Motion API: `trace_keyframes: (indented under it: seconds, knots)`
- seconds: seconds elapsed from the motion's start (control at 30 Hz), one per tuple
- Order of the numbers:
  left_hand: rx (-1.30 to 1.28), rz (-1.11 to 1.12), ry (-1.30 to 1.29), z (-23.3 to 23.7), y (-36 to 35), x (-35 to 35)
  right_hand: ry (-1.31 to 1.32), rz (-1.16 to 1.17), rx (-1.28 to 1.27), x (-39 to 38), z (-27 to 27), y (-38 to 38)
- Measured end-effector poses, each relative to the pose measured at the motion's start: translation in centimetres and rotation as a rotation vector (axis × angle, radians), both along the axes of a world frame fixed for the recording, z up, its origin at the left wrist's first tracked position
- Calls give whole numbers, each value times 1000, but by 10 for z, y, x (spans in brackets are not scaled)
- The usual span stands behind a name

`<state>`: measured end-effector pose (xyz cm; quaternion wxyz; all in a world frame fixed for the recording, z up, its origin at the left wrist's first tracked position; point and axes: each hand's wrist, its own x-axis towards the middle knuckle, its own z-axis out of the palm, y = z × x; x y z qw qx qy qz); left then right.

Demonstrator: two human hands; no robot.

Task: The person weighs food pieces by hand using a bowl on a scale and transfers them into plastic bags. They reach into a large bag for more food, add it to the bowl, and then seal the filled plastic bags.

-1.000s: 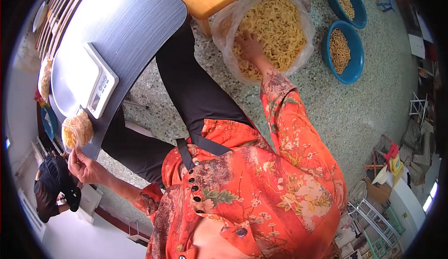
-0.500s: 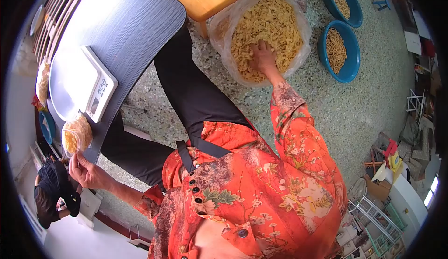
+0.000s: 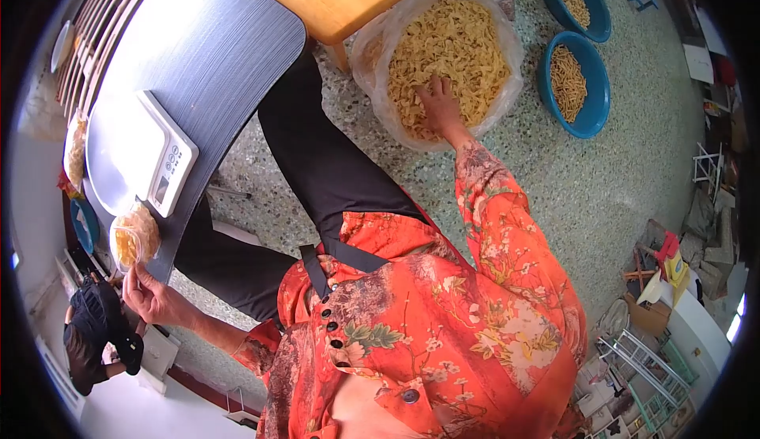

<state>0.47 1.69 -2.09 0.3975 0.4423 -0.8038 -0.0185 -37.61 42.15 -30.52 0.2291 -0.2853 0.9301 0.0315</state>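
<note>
Watching through the head camera, I have the left hand [image 3: 157, 303] at the near edge of the dark worktop [image 3: 218, 39], its thumb and fingertips pinched on the rim of a clear container [image 3: 144, 237]. The container's round mouth faces my side, with yellow bits showing inside; I can't tell whether it is a bag or a tub. It sits at the worktop's corner, just beside a white scale [image 3: 176, 163] that carries a round shiny tray [image 3: 117, 154].

I have the right hand [image 3: 442, 111] well apart from the left, down in a big plastic bag [image 3: 370, 63] that stands wide open on the speckled floor [image 3: 633, 162]. The fingers are bent and slightly spread, tips among the yellow flakes [image 3: 463, 39] that fill the bag, toward the side nearest the body. I can't tell whether they have closed on any flakes.

Beside the bag, on the side away from the worktop, I see two blue bowls [image 3: 598, 87], one beyond the other. The nearer one holds tan sticks [image 3: 567, 84]; the farther one holds small pale pieces [image 3: 571, 0]. A wooden top [image 3: 348, 0] lies between the worktop and the bag, near both.
</note>
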Motion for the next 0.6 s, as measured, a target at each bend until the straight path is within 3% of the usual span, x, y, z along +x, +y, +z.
trace_keyframes:
  seconds: [0.07, 0.13, 0.27, 0.6]
  knots:
    - [4, -4, 8, -1, -2, 2, -38, -28, -67, 2, 1, -2]
    - [12, -10, 21, -2, -2, 1, 86, 21, 32, 9, 2, -3]
    - [-9, -30, -7, 0, -3, 2, 53, -12, 41, 15, 21, -10]
    - [32, -29, 55, 2, 1, 1, 99, 1, -277, -2, -4, 4]
